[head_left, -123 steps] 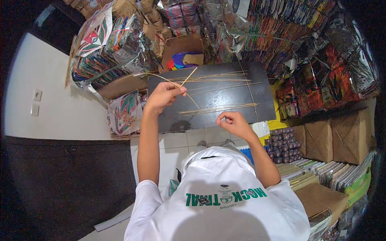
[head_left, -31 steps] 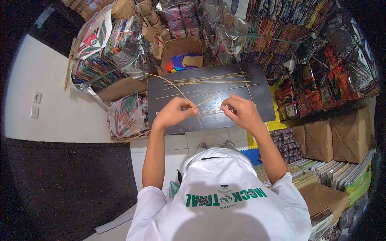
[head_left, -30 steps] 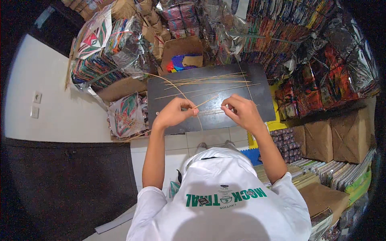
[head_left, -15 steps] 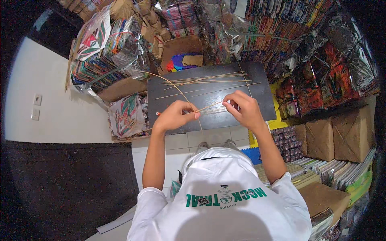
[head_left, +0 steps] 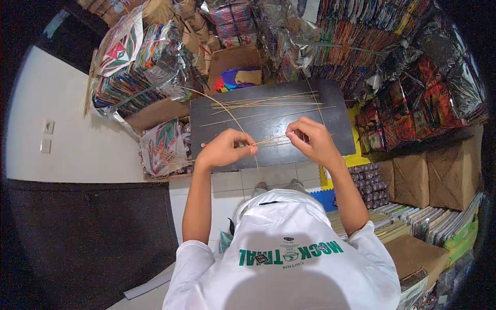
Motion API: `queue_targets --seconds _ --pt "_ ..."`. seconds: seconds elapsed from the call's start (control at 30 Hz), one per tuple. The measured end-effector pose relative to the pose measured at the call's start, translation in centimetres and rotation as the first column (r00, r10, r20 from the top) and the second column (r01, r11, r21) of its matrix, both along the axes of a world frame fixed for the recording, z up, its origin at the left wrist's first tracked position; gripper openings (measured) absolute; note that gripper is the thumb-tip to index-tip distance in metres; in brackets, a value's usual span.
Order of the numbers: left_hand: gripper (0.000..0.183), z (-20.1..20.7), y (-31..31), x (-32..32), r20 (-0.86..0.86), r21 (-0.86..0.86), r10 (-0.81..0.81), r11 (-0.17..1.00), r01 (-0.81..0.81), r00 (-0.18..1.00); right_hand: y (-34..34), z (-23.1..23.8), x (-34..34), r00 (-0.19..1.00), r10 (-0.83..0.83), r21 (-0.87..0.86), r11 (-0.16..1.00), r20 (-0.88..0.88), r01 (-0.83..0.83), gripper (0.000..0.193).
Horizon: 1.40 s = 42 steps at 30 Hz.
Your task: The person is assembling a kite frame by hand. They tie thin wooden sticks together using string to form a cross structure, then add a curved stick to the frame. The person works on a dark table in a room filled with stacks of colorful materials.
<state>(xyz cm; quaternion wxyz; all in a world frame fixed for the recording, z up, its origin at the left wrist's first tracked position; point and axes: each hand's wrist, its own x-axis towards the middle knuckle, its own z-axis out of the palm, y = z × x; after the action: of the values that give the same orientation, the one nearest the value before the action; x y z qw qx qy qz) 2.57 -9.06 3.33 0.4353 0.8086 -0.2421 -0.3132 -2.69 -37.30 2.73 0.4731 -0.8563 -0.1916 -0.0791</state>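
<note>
My left hand [head_left: 228,148] is closed, thumb against fingers, on thin bamboo sticks that cross at its fingertips. One is a long curved bamboo stick [head_left: 225,107], which bows up to the far left and pokes out a little below the fingers. Another, a straight bamboo stick [head_left: 269,139], runs right towards my right hand [head_left: 311,139]. There my thumb and fingertips pinch its far end; whether a thread is held there too is too fine to see. Both hands are above the near part of a dark table [head_left: 338,111].
Several loose bamboo sticks [head_left: 263,100] lie across the table. Behind it stands an open cardboard box [head_left: 232,59] with colourful material. Tall wrapped stacks [head_left: 361,36] crowd the back and right. At the left is a box holding a printed kite-like sheet [head_left: 164,144]. Brown wrapped parcels [head_left: 449,173] stand right.
The curved stick has tilted slightly, its far end shifting a little to the right and away. My right fingertips have curled slightly; both hands otherwise keep their places.
</note>
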Motion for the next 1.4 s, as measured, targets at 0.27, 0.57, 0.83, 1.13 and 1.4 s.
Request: queue_targets --seconds 0.27,0.57,0.83,1.13,1.4 --pt "0.022 0.8 -0.1 -1.7 0.469 -0.028 0.233 0.968 -0.250 0.852 0.8 -2.0 0.2 0.995 -0.062 0.151 0.986 -0.073 0.072 0.011" --pt "0.026 3.6 -4.7 -5.2 0.446 -0.180 0.441 0.896 -0.405 0.779 3.2 -3.3 -0.9 0.983 -0.139 0.287 0.943 -0.121 0.169 0.011" --pt "0.021 2.0 -6.1 -5.3 0.058 -0.194 0.427 0.891 -0.410 0.902 4.5 -2.6 -1.7 0.990 -0.118 0.328 0.935 -0.083 0.139 0.010" --pt "0.017 2.2 -5.4 -5.2 0.137 -0.164 0.426 0.900 -0.404 0.894 4.1 -2.2 -2.1 0.993 -0.105 0.308 0.945 -0.046 0.114 0.011" --pt "0.014 1.6 -4.8 -5.2 0.172 -0.182 0.441 0.893 -0.412 0.881 3.6 -1.2 -2.1 0.999 -0.041 0.245 0.968 -0.036 0.048 0.011"
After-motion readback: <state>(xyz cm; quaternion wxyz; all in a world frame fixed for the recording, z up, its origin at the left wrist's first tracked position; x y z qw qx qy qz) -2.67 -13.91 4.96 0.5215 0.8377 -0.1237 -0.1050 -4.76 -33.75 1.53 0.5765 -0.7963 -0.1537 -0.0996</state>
